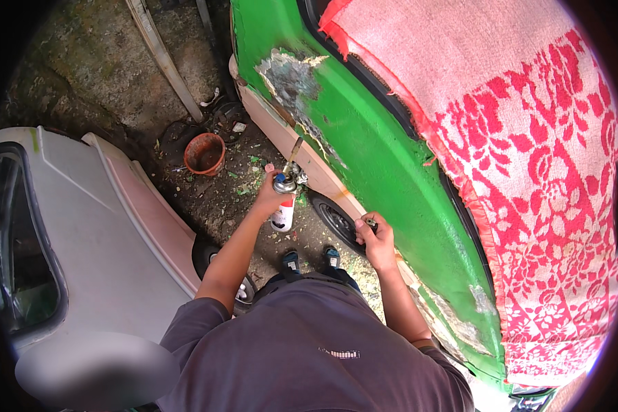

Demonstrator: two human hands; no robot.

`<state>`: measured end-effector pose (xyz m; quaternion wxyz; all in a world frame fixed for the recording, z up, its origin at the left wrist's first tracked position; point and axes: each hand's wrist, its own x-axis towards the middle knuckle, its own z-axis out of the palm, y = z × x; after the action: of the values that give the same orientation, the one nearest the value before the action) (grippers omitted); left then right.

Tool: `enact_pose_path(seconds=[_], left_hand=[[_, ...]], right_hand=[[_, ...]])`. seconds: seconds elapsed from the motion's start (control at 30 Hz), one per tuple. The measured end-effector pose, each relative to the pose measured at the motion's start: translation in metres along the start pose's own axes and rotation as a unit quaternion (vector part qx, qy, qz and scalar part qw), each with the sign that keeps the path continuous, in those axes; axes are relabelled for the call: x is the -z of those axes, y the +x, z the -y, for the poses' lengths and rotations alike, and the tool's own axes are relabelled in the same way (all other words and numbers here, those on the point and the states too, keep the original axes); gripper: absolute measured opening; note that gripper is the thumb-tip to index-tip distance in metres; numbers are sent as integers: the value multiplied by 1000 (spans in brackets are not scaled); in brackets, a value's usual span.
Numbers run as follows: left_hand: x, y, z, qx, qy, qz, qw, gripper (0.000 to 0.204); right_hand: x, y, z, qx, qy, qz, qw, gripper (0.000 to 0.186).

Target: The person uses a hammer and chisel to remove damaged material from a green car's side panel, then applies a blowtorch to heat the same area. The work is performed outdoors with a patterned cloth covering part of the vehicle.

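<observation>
My left hand (269,196) is wrapped round the upper part of a blowtorch (283,215), a white and red gas canister with a metal burner head. Its nozzle tube (293,154) tilts up and away from me, toward the green car body (384,172). No flame can be made out. Close beside the green panel, my right hand (376,244) is closed, with a small dark, brassy-ended object (371,224) at its fingertips; its kind is too small to tell. Farther up the panel is a patch of peeled paint and bare, greyish surface (292,77).
A pink and white patterned cloth (515,158) covers the green car's top on the right. To the left stands a grey car (96,226). A terracotta pot (204,154) sits on the littered ground, near a leaning metal bar (163,58). A wheel (336,218) shows below the green car.
</observation>
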<state>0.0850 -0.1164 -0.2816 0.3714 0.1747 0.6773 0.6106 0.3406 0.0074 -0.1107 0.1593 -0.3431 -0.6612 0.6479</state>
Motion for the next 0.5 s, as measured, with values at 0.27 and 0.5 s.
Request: enact_pose_path(seconds=[0.27, 0.5], left_hand=[[-19, -22, 2, 6, -15, 71, 997, 72], [-21, -25, 17, -1, -34, 74, 997, 72]], right_hand=[[1, -1, -7, 5, 14, -9, 1000, 15], [2, -4, -13, 10, 34, -24, 999, 17]])
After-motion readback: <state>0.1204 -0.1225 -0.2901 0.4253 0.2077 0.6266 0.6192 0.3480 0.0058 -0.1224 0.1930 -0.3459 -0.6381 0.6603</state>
